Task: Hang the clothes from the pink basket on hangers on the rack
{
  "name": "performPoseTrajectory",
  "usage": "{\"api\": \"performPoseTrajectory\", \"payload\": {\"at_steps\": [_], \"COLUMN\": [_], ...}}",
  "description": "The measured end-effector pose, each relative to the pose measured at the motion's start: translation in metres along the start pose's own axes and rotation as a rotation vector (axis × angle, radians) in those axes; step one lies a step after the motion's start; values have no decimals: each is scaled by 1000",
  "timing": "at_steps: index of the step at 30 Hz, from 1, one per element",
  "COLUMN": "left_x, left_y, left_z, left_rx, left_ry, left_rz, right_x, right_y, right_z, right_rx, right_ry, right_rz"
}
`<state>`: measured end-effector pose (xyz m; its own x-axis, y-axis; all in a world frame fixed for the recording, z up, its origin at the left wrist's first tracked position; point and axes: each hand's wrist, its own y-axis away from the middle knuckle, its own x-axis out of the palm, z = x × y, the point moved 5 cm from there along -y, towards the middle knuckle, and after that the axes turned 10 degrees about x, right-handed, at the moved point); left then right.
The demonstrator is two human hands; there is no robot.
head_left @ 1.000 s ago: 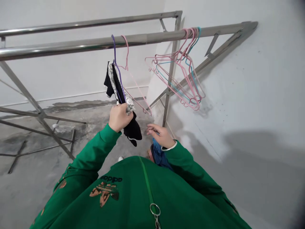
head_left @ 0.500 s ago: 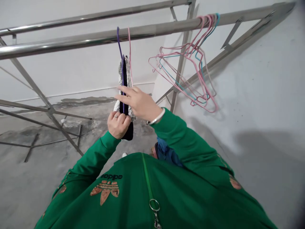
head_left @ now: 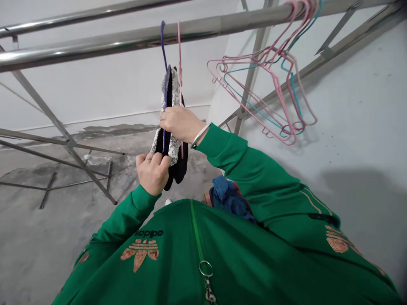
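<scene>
A black and speckled grey-white garment (head_left: 174,146) hangs on a purple hanger (head_left: 163,42) hooked over the front metal rail. My left hand (head_left: 153,173), wearing a ring, has its fingers closed on the garment's lower near end. Higher up, the fingers of my right hand (head_left: 179,120) are bent closed on the garment's edge, beside the hanger's purple bar. A pink hanger (head_left: 179,55) hangs on the same rail just to the right. Black cloth shows behind it, and I cannot tell whether that is part of the same garment.
The front rail (head_left: 127,44) runs across the top, with a second rail (head_left: 95,16) behind it. Several pink and blue hangers (head_left: 280,93) cluster at the right. Crossed metal legs (head_left: 68,144) stand at the left. Blue cloth (head_left: 230,199) is low beside my body.
My right hand's outstretched fingers have closed on the garment's edge. The garment is turned slightly, showing more of its right side and lower black part. The view has shifted a little.
</scene>
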<state>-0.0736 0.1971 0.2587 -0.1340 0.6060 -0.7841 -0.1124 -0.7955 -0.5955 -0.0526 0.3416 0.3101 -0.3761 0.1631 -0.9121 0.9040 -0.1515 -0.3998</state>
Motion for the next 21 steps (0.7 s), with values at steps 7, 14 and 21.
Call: {"api": "performPoseTrajectory", "payload": {"at_steps": [7, 14, 21], "left_x": [-4, 2, 16], "left_y": [14, 20, 44], "left_z": [-14, -17, 3], "left_rx": [75, 134, 145], "left_ry": [10, 55, 132], "left_rz": [-98, -166, -163], "right_x": [-6, -21, -40], "right_y": [0, 5, 9], "right_z": [-3, -2, 5], "right_rx": [-35, -89, -76], "right_ry": [1, 49, 44], "right_rz": [-18, 2, 2]}}
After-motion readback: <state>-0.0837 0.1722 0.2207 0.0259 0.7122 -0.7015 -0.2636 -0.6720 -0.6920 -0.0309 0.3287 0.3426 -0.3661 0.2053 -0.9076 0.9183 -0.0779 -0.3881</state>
